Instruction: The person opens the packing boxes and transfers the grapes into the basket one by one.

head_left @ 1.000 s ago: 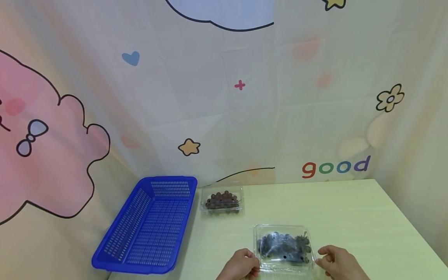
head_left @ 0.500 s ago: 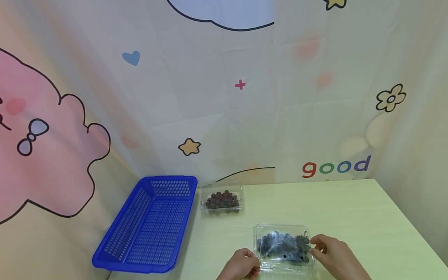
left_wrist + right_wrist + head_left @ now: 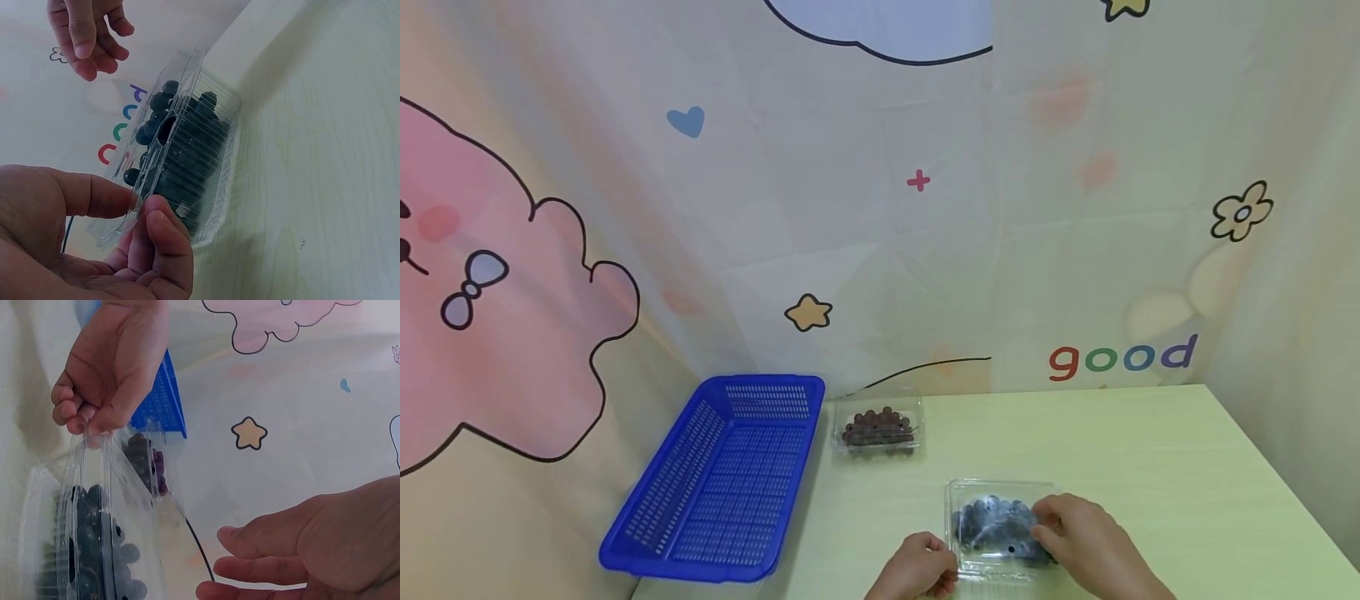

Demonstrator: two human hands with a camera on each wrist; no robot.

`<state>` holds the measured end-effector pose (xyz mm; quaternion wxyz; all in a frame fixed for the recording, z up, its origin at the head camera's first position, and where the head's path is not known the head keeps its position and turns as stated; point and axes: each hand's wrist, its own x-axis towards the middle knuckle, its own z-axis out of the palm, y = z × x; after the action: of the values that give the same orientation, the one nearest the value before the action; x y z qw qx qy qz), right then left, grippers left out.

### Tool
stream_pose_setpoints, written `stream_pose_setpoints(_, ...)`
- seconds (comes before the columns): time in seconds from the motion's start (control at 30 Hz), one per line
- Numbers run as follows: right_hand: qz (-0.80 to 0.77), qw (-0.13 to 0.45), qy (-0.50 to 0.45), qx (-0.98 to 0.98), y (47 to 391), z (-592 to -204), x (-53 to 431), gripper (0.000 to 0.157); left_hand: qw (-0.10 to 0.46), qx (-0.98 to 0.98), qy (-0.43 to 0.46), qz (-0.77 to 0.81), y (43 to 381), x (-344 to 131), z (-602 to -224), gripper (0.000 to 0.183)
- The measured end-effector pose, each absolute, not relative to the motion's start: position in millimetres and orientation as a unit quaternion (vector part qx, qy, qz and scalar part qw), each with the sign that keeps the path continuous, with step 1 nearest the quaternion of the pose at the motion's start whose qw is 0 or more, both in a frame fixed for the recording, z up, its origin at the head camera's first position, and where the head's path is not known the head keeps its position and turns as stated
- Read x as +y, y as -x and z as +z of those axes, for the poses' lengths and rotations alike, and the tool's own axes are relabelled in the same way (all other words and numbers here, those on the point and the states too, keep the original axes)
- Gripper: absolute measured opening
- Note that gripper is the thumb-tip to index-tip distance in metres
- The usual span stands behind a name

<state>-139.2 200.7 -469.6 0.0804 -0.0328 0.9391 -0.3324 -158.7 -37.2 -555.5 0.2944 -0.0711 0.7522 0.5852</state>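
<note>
A clear plastic clamshell box of dark grapes stands on the table near the front, its lid down over the fruit. My left hand pinches the rim at its left front corner between thumb and fingers, as the left wrist view shows closely. Above the right part of the lid is my right hand, hiding that end of the box in the head view. In the right wrist view its thumb and fingers are parted, relaxed, with a gap between them and the lid; it holds nothing.
A blue plastic basket with slotted walls stands on the left of the table. Beside it at the back is a second clear box of reddish grapes. A printed curtain hangs behind the table.
My right hand has moved from beside the box's right edge up and left, over the lid. The left hand has stayed at its corner, and the box has not moved.
</note>
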Motion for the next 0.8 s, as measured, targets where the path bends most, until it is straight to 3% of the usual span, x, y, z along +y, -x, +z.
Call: stream_pose_setpoints(0.8,-0.297,0.037,0.108,0.948,138.5,-461.2,146.9,0.014,0.279,0.753,0.07,0.592,156.8,-37.6,-557.7,0.008)
